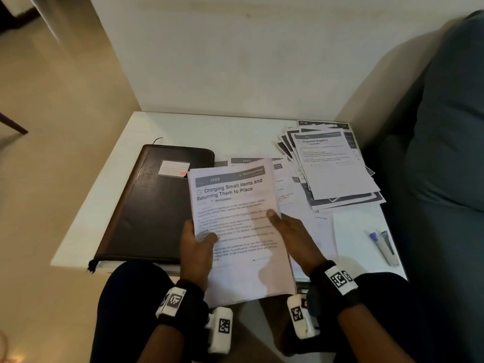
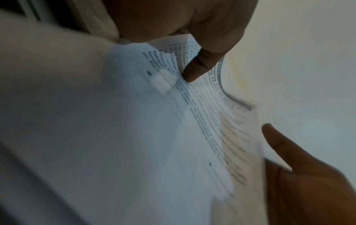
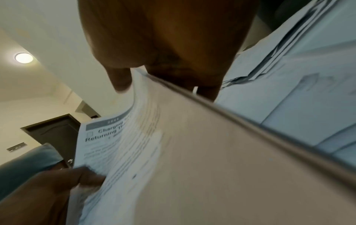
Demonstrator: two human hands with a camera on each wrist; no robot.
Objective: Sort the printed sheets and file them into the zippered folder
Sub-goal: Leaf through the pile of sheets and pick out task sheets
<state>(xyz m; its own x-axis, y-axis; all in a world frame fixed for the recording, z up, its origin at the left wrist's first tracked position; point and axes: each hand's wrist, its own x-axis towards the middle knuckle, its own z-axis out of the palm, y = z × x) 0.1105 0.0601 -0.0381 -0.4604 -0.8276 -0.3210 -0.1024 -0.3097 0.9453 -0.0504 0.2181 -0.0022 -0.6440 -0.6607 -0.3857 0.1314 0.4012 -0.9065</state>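
Observation:
I hold a stack of printed sheets [image 1: 237, 226] above the table's near edge; its top page is headed "Charging Small Items and Returning Them to Place". My left hand [image 1: 195, 247] grips the stack's left edge, thumb on top [image 2: 194, 71]. My right hand [image 1: 290, 231] pinches the right edge [image 3: 173, 137], thumb on the page and fingers underneath. The black zippered folder [image 1: 154, 203] lies shut on the table's left part. More printed sheets [image 1: 298, 184] lie flat behind the held stack, and a fanned pile topped "Organize Napkins" [image 1: 335, 166] sits at the back right.
The white table [image 1: 204, 129] stands against a wall. A stapler [image 1: 387, 248] and a small blue-capped item [image 1: 374, 235] lie near its right edge. A grey sofa [image 1: 445, 153] runs along the right side. My knees are under the table's front edge.

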